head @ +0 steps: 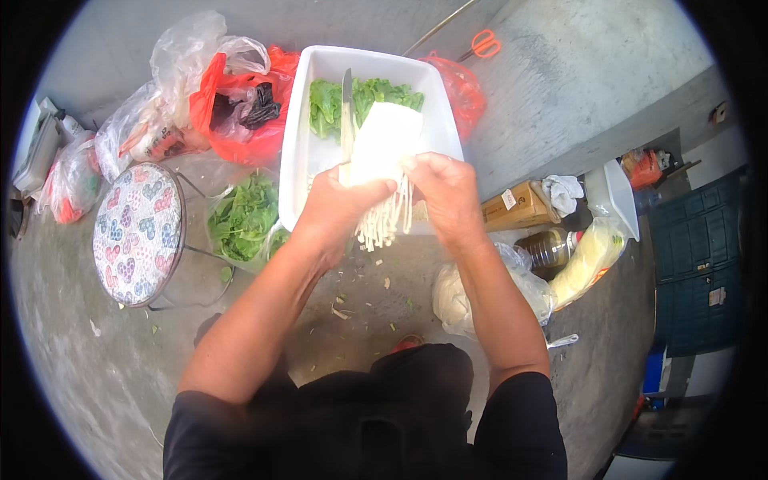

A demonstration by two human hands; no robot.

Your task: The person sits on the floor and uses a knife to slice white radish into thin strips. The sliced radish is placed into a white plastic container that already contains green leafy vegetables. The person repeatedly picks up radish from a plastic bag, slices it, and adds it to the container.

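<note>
A bundle of enoki mushrooms [377, 219] is held over the front of a white plastic tub [295, 144], its stems and small caps hanging downward. Its upper part is an overexposed white block, so I cannot tell whether a wrapper covers it. My left hand [336, 207] grips the bundle from the left, thumb across the front. On the right side, my right hand [447, 192] pinches some of the stems. Green leafy vegetables [390, 93] lie in the tub. A knife [347, 96] points away just above my left hand; whether that hand touches it is hidden.
On the left stand a round stool [141, 234] with a heart-patterned seat, a bag of leafy greens [246, 219] and a red plastic bag [252, 141]. Orange-handled scissors [485, 45] are behind the tub. To the right are a cardboard box [519, 207] and an oil bottle [546, 247].
</note>
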